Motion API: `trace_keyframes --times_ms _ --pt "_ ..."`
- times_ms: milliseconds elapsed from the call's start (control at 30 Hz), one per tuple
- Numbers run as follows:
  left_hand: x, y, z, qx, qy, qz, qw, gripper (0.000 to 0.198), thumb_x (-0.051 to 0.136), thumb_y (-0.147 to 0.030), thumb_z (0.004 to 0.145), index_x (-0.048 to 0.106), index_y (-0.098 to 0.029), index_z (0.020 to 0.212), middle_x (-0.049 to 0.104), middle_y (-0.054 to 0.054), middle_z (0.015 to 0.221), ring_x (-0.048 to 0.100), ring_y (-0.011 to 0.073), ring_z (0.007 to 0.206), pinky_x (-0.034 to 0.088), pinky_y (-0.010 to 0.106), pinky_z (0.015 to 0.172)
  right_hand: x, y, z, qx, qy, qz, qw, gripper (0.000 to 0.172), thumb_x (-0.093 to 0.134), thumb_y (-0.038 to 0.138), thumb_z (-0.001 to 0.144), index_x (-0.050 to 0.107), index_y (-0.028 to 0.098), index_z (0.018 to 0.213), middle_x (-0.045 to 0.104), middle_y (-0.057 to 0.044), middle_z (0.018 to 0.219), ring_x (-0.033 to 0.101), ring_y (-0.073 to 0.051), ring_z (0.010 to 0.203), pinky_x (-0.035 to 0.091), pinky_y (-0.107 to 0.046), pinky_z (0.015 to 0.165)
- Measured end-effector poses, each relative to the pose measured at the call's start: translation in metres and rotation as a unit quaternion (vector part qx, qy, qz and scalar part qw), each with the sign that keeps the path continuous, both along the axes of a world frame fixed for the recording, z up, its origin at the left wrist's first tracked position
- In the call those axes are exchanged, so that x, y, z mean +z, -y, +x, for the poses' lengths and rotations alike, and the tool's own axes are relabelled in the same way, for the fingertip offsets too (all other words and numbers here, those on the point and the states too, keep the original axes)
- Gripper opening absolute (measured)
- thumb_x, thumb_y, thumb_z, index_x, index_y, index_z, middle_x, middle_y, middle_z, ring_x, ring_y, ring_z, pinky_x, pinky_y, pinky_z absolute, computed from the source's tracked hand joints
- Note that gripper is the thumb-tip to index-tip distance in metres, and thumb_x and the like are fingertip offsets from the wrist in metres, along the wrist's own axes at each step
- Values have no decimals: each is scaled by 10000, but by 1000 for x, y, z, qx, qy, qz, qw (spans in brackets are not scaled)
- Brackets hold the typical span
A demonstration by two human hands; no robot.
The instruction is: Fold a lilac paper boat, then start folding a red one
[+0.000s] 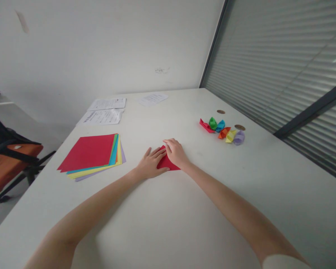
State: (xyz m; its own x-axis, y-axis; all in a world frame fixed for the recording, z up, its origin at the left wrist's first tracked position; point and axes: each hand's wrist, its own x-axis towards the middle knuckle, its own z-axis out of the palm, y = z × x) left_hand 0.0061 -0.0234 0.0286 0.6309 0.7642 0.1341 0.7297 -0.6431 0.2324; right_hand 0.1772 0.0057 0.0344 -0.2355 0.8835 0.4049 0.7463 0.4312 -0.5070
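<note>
A folded red paper (pixel 168 163) lies flat on the white table (pixel 145 224), partly covered by both hands. My left hand (pixel 153 163) rests on its left side with the fingers spread. On the upper right part of the paper is my right hand (pixel 176 152), its fingers bent and close together at the top edge; whether they pinch the paper is too small to tell. To the left lies a fanned stack of coloured sheets (pixel 89 151), red on top, with green, blue, orange, yellow and purple edges showing.
Several small folded paper shapes (pixel 224 132) in different colours sit at the right, near two round brown discs (pixel 240 127). Printed sheets (pixel 103 116) lie at the back left. An orange chair (pixel 14 160) stands left of the table; blinds line the right side.
</note>
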Motion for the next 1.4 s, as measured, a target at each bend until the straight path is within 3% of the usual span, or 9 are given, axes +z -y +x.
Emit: trace_keyframes --times_ms 333,467,567,633,733,800,933,1200,1400 --pt "-1 2 -5 3 -19 21 1000 664 393 -574 928 301 -240 1494 341 70 1548 181 327 1469 34 643 1168 -17 1 -2 22 75 2 997 359 429 82 877 650 191 1138 679 -86 1184 576 -220 1117 359 -389 988" --pt "-2 3 -19 4 -35 15 999 616 361 -551 949 276 -298 1504 284 44 1575 185 333 1467 131 616 1169 -17 2 -5 21 80 4 997 346 438 103 881 658 188 1134 671 -89 1198 566 -224 1122 348 -403 995" --pt "5 12 -21 29 -34 35 998 541 345 -495 971 384 -256 1456 338 77 1551 232 344 1450 175 622 1155 -18 2 -4 18 80 -6 997 385 428 77 864 651 181 1160 660 -92 1217 556 -222 1139 343 -401 1001" --pt "13 24 -14 -10 -25 54 998 469 320 -453 988 509 -232 1355 455 94 1473 314 309 1419 189 584 1171 -17 2 -3 12 72 -18 997 419 417 58 854 643 182 1184 663 -92 1211 556 -216 1140 346 -391 1001" --pt "21 45 5 -87 -3 43 995 455 338 -492 979 605 -194 1196 606 121 1272 532 257 1232 369 461 1109 -15 2 -1 3 63 -34 997 428 416 51 849 653 187 1179 680 -87 1166 569 -208 1114 361 -374 986" --pt "22 57 17 -86 -13 42 995 477 375 -550 952 616 -184 1139 634 125 1173 593 270 1110 475 434 979 -15 1 0 1 60 -36 998 408 427 57 851 669 184 1154 689 -86 1134 581 -209 1090 374 -369 969" --pt "18 67 22 -37 -55 70 995 502 401 -573 937 603 -156 1130 631 128 1062 596 281 1006 486 445 898 -15 1 1 1 53 -25 998 374 449 84 859 684 194 1127 697 -80 1110 589 -207 1062 389 -366 957" --pt "17 82 -14 24 -112 102 988 615 375 -609 927 574 -115 1236 622 157 1086 580 296 978 487 431 803 -15 2 1 4 59 -13 998 346 456 129 873 694 192 1115 699 -83 1085 582 -218 1045 391 -384 952" --pt "20 101 -52 73 -162 130 975 559 419 -580 929 649 -105 1114 642 177 1074 606 289 949 492 398 747 -14 2 1 5 59 -25 998 348 459 130 871 687 188 1127 694 -79 1090 573 -214 1053 383 -378 948"
